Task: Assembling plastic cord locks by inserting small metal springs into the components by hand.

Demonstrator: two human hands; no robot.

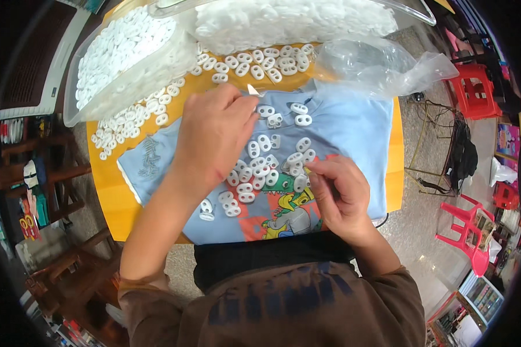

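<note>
- Yellow tabletop (393, 196) is standing over speckled floor (417, 170), pink stool (468, 226) rightward
- White two-holed pieces (303, 120) are lying on one blue shirt (364, 130), long axes pointing variously (upper-right pair sideways)
- Two clear bins (179, 55) are holding more
- Right hand (350, 194) is touching one piece, left hand (213, 124) curling; cannot tell either grip

Small oval two-holed plastic pieces (264, 141): plain white throughout. Flat cloth garment (359, 144): light blue, darker blue toward middle; cartoon print (286, 202) in green, yellow, grey, on orange-red blocks. Line-drawn motif (150, 157) at garment's left: dark grey. Smooth table covering (395, 185): solid golden yellow. Plastic bins (69, 98), crumpled plastic bag (382, 63): colourless, see-through. Wearer's cloth shirt (243, 327): brown, dark navy block pattern across it. Plastic stools: one red (477, 92), one bright pink (463, 231). Hard floor (419, 246): speckled grey.
</note>
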